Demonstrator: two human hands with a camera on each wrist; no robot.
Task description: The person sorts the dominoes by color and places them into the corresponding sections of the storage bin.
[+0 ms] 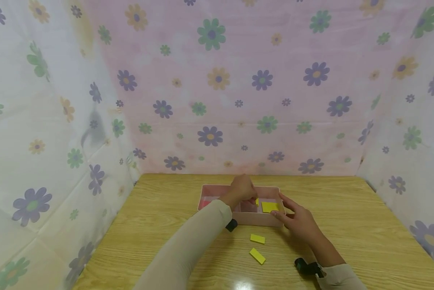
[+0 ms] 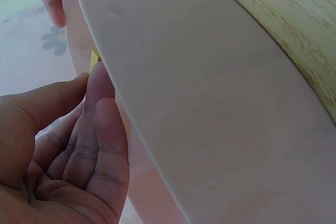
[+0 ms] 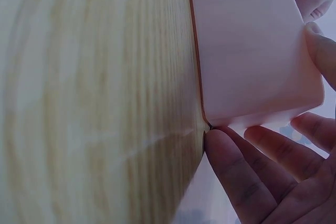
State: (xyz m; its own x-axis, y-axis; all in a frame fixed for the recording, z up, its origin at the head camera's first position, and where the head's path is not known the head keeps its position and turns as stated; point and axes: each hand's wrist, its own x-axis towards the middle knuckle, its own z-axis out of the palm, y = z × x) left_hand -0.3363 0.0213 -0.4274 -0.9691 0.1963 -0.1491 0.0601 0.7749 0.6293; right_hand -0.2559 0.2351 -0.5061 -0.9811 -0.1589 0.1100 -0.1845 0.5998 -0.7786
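Note:
A shallow pink box (image 1: 258, 218) with compartments stands on the table. My left hand (image 1: 243, 189) reaches down into it and pinches a small yellow rectangular block (image 2: 95, 57) between thumb and fingers; most of that block is hidden. In the box's right compartment lie yellow pieces (image 1: 270, 207), side by side or as one patch, I cannot tell which. Something red (image 1: 205, 203) shows at the left end, partly behind the left wrist. My right hand (image 1: 299, 219) grips the box's right end, thumb at the front wall and fingers round the side, as the right wrist view also shows.
Two loose yellow blocks (image 1: 257, 239) lie flat on the wooden table (image 1: 159, 225) in front of the box. Flower-patterned cloth (image 1: 238, 80) hangs behind and at both sides of the table. A black wrist camera (image 1: 305, 266) sits near the right wrist.

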